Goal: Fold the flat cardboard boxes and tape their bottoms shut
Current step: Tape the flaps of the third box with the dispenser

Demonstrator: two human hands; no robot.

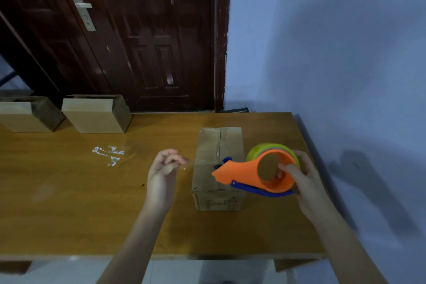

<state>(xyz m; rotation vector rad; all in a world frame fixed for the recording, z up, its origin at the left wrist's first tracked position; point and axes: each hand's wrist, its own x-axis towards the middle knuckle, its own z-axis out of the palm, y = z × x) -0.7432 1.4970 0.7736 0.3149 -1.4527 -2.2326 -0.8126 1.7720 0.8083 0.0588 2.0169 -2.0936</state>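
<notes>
A folded cardboard box (208, 163) stands on the wooden table (69, 191), its flap seam facing up with clear tape along it. My right hand (302, 180) grips an orange and blue tape dispenser (251, 175) carrying a yellowish roll, held just above the box's right side, nose pointing left. My left hand (163, 173) hovers left of the box, its fingertips pinching a strip of clear tape (184, 163) that stretches toward the dispenser.
Two assembled boxes (94, 114) (25, 115) stand at the table's far left edge. Bits of crumpled clear tape (110, 154) lie on the tabletop. A dark door rises behind; a blue wall runs close along the right side.
</notes>
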